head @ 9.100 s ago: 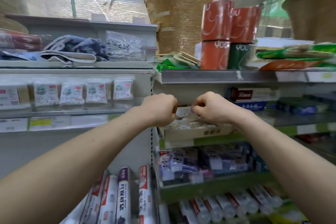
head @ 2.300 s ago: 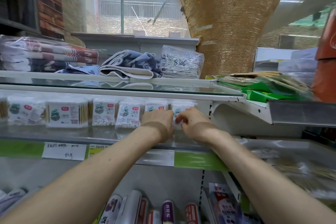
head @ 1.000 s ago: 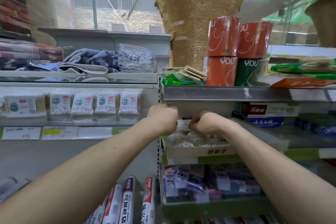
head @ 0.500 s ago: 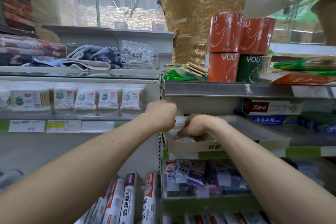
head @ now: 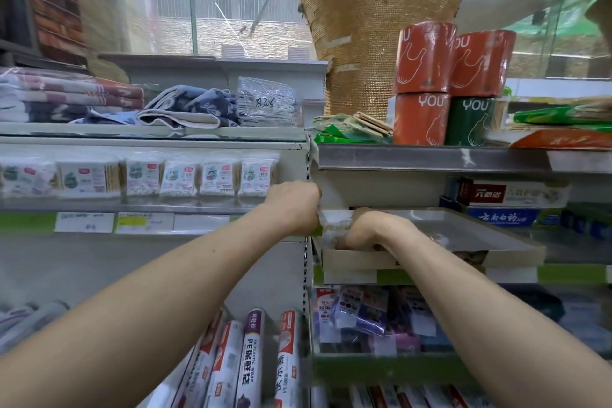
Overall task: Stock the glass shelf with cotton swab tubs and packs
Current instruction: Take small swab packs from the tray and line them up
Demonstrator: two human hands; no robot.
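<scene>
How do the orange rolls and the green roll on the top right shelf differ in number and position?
Three orange rolls show but only one green roll. Two orange rolls stand stacked on top; the green roll stands in the bottom row, beside the third orange roll. All stand upright, and both bottom rolls carry white "YOU" lettering.

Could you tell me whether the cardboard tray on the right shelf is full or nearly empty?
Nearly empty: most of the tray floor shows bare.

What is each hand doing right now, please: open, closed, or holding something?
Left hand: closed in a fist at the cardboard tray's left corner; contents hidden.
Right hand: curled down inside the tray; any grasp cannot be told.
</scene>
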